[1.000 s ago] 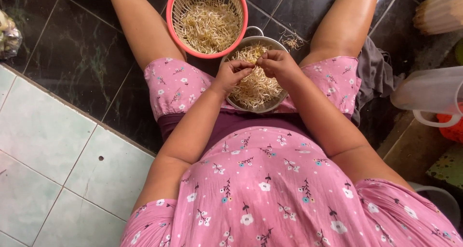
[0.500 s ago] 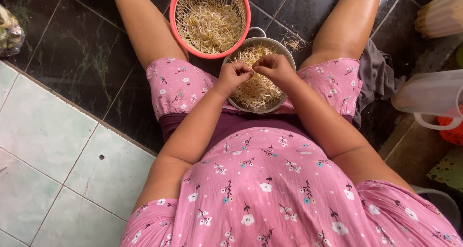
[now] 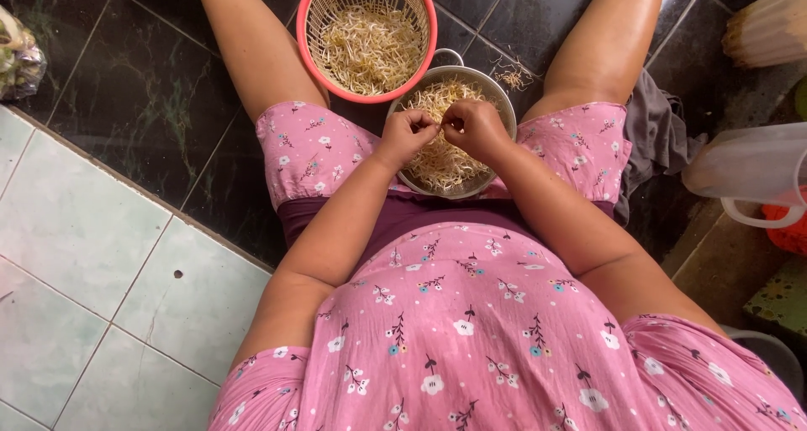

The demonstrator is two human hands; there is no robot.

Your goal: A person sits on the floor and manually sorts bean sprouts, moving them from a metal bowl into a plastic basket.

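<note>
I sit on the floor with a metal pot of pale bean sprouts between my knees. My left hand and my right hand hover over the pot, fingertips pinched together on one thin bean sprout held between them. Beyond the pot stands a red plastic basket holding more sprouts. A few loose sprout bits lie on the dark tile beside the pot.
Dark tiles lie ahead, pale green tiles to the left. A clear plastic jug and a grey cloth sit at the right. A bag of vegetables is at the far left, a woven object top right.
Both hands have drawn closer together over the pot and now pinch one sprout between them. The view has shifted slightly.
</note>
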